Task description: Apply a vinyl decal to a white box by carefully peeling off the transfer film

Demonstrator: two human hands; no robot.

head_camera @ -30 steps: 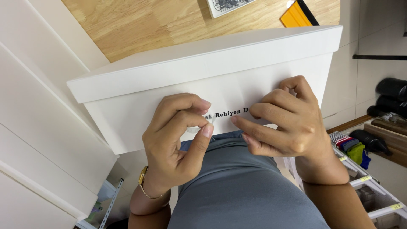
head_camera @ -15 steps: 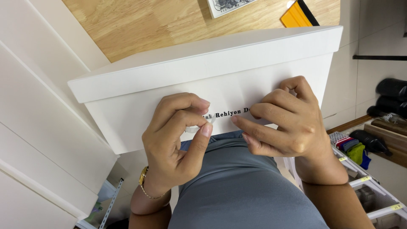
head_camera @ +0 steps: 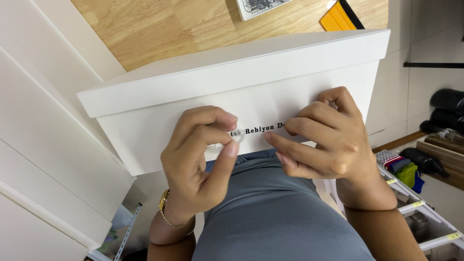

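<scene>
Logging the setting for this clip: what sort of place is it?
Probably a small craft or packaging workroom. A white box with black lettering stands on a wooden table beside an orange squeegee, and labelled storage bins sit on the floor.

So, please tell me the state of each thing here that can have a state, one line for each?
White cardboard box: lid on, closed, tilted toward the person.
Black lettering strip on the box front: partly covered by both hands.
Clear film: pinched by the left hand, lifted off the box front.
Left hand: thumb and fingers pinched together.
Right hand: fingers curled, fingertips pressing the box front.
</scene>
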